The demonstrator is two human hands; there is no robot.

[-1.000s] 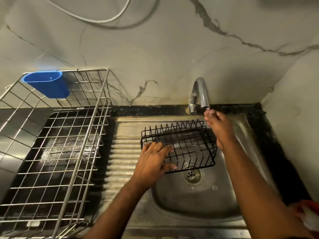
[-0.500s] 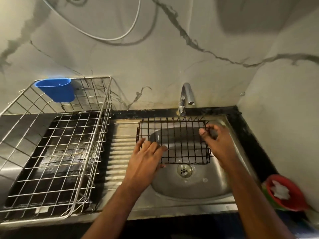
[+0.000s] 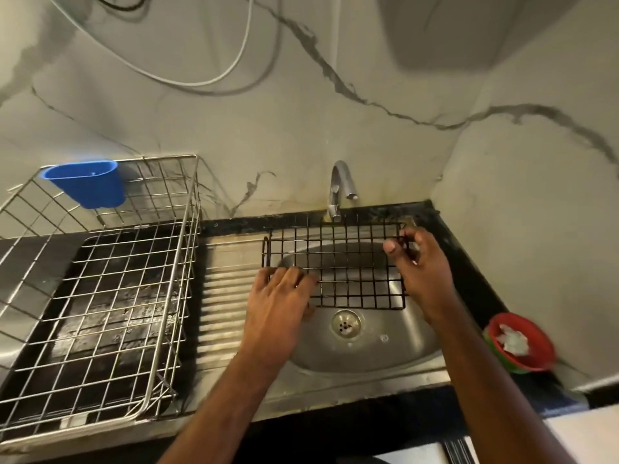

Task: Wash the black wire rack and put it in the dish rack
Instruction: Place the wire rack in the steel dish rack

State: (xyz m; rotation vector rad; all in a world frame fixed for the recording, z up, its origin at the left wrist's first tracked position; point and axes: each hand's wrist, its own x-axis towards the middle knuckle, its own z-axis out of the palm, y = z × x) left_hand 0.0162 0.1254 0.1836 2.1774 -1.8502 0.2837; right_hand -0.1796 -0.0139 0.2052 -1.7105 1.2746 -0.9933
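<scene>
Both hands I see gripping the black wire rack [image 3: 338, 266] over the sink [image 3: 395, 336]: left hand [image 3: 279, 303] pinching its near-left edge, right hand [image 3: 420, 266] pinching its right edge.

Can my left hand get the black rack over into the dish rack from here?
Probably yes: the left hand already grips the black rack, and the dish rack beside it is open-topped.
</scene>
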